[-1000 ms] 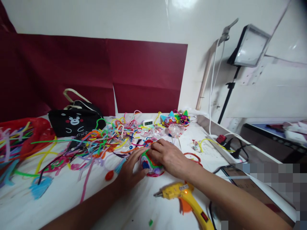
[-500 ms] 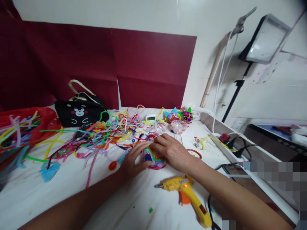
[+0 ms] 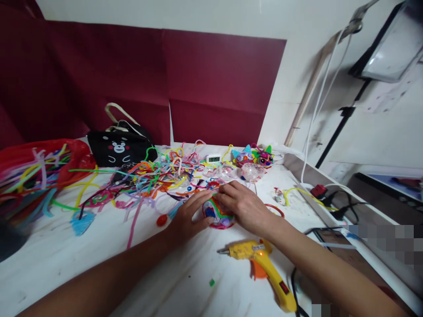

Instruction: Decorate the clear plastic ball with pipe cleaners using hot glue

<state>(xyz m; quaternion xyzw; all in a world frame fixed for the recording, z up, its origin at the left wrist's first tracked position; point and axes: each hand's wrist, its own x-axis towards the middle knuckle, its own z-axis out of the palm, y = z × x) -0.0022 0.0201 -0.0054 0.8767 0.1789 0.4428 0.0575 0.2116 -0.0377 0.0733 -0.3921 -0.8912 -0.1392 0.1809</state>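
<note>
A round craft piece (image 3: 218, 214) covered in coloured pipe cleaners, in curved bands of green, orange, blue and purple, rests on the white table. My left hand (image 3: 191, 219) holds its left side, thumb low at the near edge and fingers behind. Over its right side and top bends my right hand (image 3: 243, 203), with curled fingers pressing on it; those fingertips are partly hidden. Just nearer to me lies a yellow hot glue gun (image 3: 264, 259), its small orange light lit and its nozzle pointing left.
Tangled pipe cleaners (image 3: 158, 176) spread behind and left, near a red bag (image 3: 77, 156) and a black bear-face bag (image 3: 120, 152). Clear plastic balls (image 3: 253, 172), a small digital clock (image 3: 213, 159) and decorated ornaments (image 3: 263, 157) stand behind. At right are a power strip (image 3: 320, 198) and cables.
The view has shifted, so the whole scene sits slightly farther right. Both hands stay on the craft piece with almost the same hold; a dark blurred shape now shows at the left edge.
</note>
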